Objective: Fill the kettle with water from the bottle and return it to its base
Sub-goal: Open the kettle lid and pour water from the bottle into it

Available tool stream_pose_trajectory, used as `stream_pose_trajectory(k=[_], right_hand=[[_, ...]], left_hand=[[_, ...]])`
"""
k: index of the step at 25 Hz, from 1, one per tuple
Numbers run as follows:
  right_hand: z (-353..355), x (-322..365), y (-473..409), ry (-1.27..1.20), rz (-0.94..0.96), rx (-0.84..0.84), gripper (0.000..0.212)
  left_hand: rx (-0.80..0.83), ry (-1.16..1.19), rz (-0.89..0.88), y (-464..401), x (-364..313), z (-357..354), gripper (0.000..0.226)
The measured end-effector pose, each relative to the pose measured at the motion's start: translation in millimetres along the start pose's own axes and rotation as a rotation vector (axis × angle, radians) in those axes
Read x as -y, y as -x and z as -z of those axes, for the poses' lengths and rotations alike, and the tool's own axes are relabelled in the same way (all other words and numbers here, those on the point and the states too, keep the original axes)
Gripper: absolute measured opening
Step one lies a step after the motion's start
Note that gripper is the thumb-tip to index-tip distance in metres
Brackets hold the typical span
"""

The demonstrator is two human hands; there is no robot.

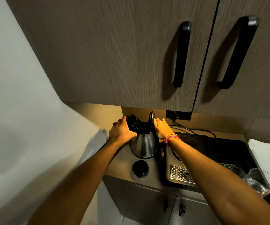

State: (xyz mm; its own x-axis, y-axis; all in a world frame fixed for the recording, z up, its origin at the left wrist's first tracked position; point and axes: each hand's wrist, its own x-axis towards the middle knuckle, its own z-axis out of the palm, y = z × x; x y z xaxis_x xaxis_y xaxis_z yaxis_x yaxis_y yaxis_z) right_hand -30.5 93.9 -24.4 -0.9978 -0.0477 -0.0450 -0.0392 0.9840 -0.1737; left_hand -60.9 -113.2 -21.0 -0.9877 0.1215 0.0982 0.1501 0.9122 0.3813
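A steel kettle (144, 146) stands on the wooden counter (121, 166), its black lid (151, 117) flipped upright. My left hand (122, 131) grips a dark bottle (133, 123), which is tilted with its mouth over the kettle's opening. No stream of water can be made out in the dim light. My right hand (162, 128) rests at the top of the kettle's black handle (156, 137), fingers against the open lid. The round black base (140, 168) lies on the counter in front of the kettle, with nothing on it.
A black cooktop (189, 143) and a dark sink (228, 151) lie to the right, with a perforated metal tray (179, 173) and two glasses (259, 181) nearby. A socket (178, 114) with cables sits behind. Upper cabinets (114, 54) hang low overhead.
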Motion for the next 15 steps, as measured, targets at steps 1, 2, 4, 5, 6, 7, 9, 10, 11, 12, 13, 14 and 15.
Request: stream_pose_trajectory(k=[1, 2, 4, 5, 6, 7, 9, 10, 11, 12, 13, 14, 15], right_hand=[[0, 1, 0, -0.021, 0.008, 0.003, 0.049], [0, 2, 1, -0.043, 0.012, 0.003, 0.049], [1, 9, 1, -0.040, 0.022, 0.007, 0.054], [2, 13, 0, -0.017, 0.010, 0.017, 0.059], [3, 18, -2, -0.003, -0.007, 0.040, 0.064], [2, 23, -4, -0.005, -0.025, 0.066, 0.065], [-2, 32, -12, -0.103, -0.103, 0.076, 0.052], [-4, 36, -13, -0.188, -0.163, 0.049, 0.046], [-7, 39, -15, -0.255, -0.218, 0.026, 0.047], [-11, 42, -16, -0.262, -0.236, 0.015, 0.050], [-15, 44, -16, -0.230, -0.235, 0.002, 0.052], [-19, 45, -16, -0.192, -0.224, -0.019, 0.054], [-21, 45, -15, -0.154, -0.199, -0.046, 0.057]], left_hand=[[-0.003, 0.089, 0.016, 0, 3, -1, 0.086], [-0.012, 0.189, 0.041, 1, 7, -1, 0.082], [-0.047, 0.404, 0.121, 3, 19, -3, 0.073], [-0.075, 0.505, 0.170, 5, 26, -4, 0.070], [-0.112, 0.591, 0.216, 7, 32, -6, 0.070], [-0.155, 0.660, 0.256, 10, 39, -7, 0.072], [-0.230, 0.766, 0.305, 18, 52, -13, 0.077], [-0.247, 0.802, 0.310, 21, 58, -17, 0.079], [-0.254, 0.827, 0.310, 24, 64, -21, 0.081], [-0.253, 0.841, 0.311, 27, 70, -25, 0.083], [-0.247, 0.847, 0.316, 29, 75, -29, 0.084], [-0.239, 0.848, 0.320, 31, 78, -31, 0.085], [-0.232, 0.846, 0.321, 32, 80, -32, 0.085]])
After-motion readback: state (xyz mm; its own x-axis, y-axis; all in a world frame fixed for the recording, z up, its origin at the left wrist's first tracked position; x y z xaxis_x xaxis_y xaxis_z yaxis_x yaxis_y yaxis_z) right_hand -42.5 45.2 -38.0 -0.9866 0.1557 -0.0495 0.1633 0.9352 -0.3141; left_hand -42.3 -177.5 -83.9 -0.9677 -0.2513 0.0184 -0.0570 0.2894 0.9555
